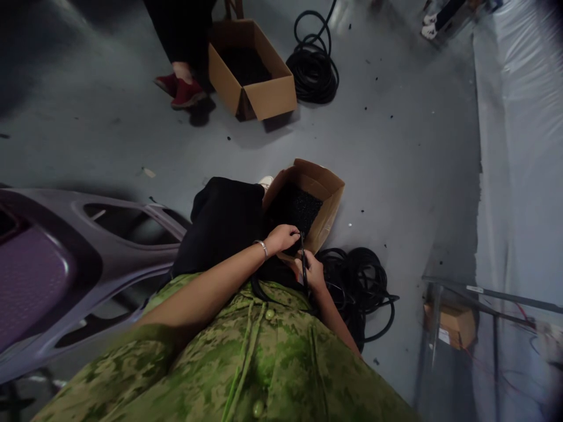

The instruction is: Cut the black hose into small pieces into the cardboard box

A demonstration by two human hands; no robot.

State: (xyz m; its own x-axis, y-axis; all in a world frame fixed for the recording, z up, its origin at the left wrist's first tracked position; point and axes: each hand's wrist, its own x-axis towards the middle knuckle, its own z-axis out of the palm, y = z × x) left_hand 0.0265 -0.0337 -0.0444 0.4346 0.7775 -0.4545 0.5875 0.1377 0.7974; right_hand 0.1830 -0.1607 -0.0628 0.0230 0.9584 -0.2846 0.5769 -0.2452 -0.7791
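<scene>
My right hand [313, 271] is closed around a length of black rubber hose [303, 258], which points up and away from my lap. At the hose's upper tip, my left hand [284, 239], with a bracelet at the wrist, is pinched; whatever lies between its fingertips is too small to make out. Just beyond both hands, an open cardboard box [329, 214] stands tilted against my leg. Many small black pieces [303, 208] fill its bottom. Beside my right forearm lies a loose coil of black hose [365, 272] on the floor.
Ahead stands another open cardboard box [270, 99] with dark contents, beside a second hose coil [314, 73] and a person in red shoes [187, 94]. A purple plastic chair [35, 275] is at my left. A metal frame [495, 299] and small carton [455, 325] stand right.
</scene>
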